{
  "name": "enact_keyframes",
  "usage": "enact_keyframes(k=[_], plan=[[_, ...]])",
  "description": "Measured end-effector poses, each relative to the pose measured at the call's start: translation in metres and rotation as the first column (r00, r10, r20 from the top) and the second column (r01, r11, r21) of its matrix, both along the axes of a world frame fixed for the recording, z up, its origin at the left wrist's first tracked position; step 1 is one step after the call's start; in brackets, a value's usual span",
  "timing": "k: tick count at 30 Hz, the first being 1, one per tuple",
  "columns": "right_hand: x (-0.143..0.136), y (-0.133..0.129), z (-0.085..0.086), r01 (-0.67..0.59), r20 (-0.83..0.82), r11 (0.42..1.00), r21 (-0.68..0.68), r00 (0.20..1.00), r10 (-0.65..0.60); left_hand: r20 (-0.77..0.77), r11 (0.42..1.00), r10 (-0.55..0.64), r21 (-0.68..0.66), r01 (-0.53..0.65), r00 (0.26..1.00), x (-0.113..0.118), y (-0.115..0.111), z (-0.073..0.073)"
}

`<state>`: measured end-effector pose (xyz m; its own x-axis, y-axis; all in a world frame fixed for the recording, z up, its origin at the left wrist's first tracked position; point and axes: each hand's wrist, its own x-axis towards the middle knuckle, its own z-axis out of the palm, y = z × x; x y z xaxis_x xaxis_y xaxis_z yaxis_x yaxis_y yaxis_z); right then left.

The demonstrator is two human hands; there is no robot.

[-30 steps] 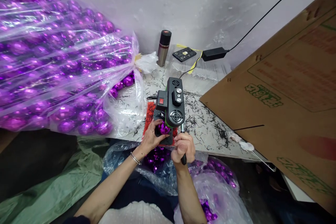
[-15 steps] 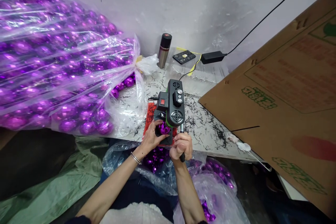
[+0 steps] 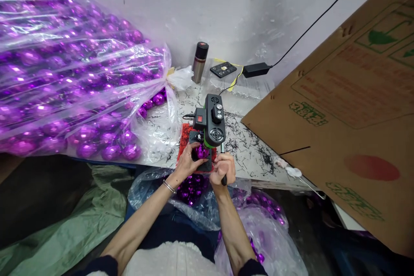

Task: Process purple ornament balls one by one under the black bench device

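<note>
A small black bench drill press [image 3: 214, 120] with a red switch stands on a red mat [image 3: 184, 138] at the table's front. Under its head, my left hand [image 3: 187, 160] pinches a shiny purple ball [image 3: 202, 152] between thumb and fingers, against the black base. The drill's tip is hidden by the head. My right hand [image 3: 223, 168] is wrapped round the black-ended metal lever [image 3: 224, 180] on the right side of the machine. Below the table edge, over my lap, more purple balls [image 3: 191, 189] lie in a clear plastic bag.
A huge tied clear bag of purple balls [image 3: 64, 73] fills the left. Behind the machine are a thermos [image 3: 199, 62], a dark phone [image 3: 223, 69] and a power adapter [image 3: 256, 70]. Black shavings [image 3: 239, 138] litter the table. A large cardboard box [image 3: 339, 116] leans in from the right.
The view has shifted slightly, so the box and table sit a little left and higher. Both hands keep their grips on the ball and the lever.
</note>
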<state>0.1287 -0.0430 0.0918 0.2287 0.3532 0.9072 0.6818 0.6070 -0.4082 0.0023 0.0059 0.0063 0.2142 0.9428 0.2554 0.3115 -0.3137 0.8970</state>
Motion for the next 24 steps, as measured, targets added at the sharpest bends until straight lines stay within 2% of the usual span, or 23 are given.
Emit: enact_keyframes(k=[3, 6, 8, 11, 13, 14, 16, 17, 18, 20, 22, 24], plan=[[-0.001, -0.007, 0.028, 0.032, -0.053, 0.989, -0.143, 0.998, -0.04, 0.01, 0.998, 0.011, 0.056, -0.011, 1.0, -0.004, -0.009, -0.002], [-0.001, -0.012, 0.045, 0.0, -0.092, 0.981, -0.196, 0.996, -0.018, -0.027, 0.969, 0.008, 0.245, -0.001, 1.0, -0.018, -0.034, -0.013], [-0.001, -0.014, 0.044, -0.012, -0.098, 0.982, -0.187, 0.995, -0.006, -0.122, 0.922, -0.096, 0.362, 0.134, 0.988, -0.033, -0.056, -0.024], [-0.002, -0.015, 0.034, -0.007, -0.109, 0.986, -0.168, 0.994, -0.012, -0.304, 0.844, -0.272, 0.38, 0.379, 0.913, -0.054, -0.085, -0.032], [-0.003, -0.015, 0.027, -0.012, -0.122, 0.985, -0.171, 0.992, -0.009, -0.33, 0.829, -0.308, 0.368, 0.422, 0.892, -0.064, -0.089, -0.026], [-0.003, -0.016, 0.025, -0.015, -0.127, 0.985, -0.17, 0.992, -0.007, -0.305, 0.84, -0.29, 0.373, 0.394, 0.907, -0.067, -0.084, -0.017], [-0.004, -0.016, 0.023, -0.018, -0.132, 0.986, -0.165, 0.991, -0.004, -0.208, 0.894, -0.17, 0.379, 0.239, 0.963, -0.071, -0.054, 0.007], [-0.004, -0.016, 0.024, -0.017, -0.134, 0.986, -0.164, 0.991, -0.005, -0.151, 0.925, -0.058, 0.365, 0.11, 0.987, -0.072, -0.029, 0.022], [-0.004, -0.016, 0.024, -0.014, -0.136, 0.986, -0.165, 0.991, -0.009, -0.105, 0.943, 0.067, 0.333, -0.028, 0.992, -0.074, 0.001, 0.038], [-0.005, -0.015, 0.025, -0.008, -0.141, 0.986, -0.169, 0.99, -0.016, -0.07, 0.928, 0.304, 0.247, -0.279, 0.95, -0.079, 0.068, 0.068], [-0.005, -0.015, 0.025, -0.008, -0.147, 0.986, -0.167, 0.989, -0.017, -0.154, 0.89, 0.45, 0.153, -0.429, 0.879, -0.084, 0.131, 0.09], [-0.005, -0.015, 0.024, -0.011, -0.147, 0.987, -0.159, 0.989, -0.013, -0.311, 0.89, 0.449, 0.066, -0.452, 0.838, -0.09, 0.177, 0.101]])
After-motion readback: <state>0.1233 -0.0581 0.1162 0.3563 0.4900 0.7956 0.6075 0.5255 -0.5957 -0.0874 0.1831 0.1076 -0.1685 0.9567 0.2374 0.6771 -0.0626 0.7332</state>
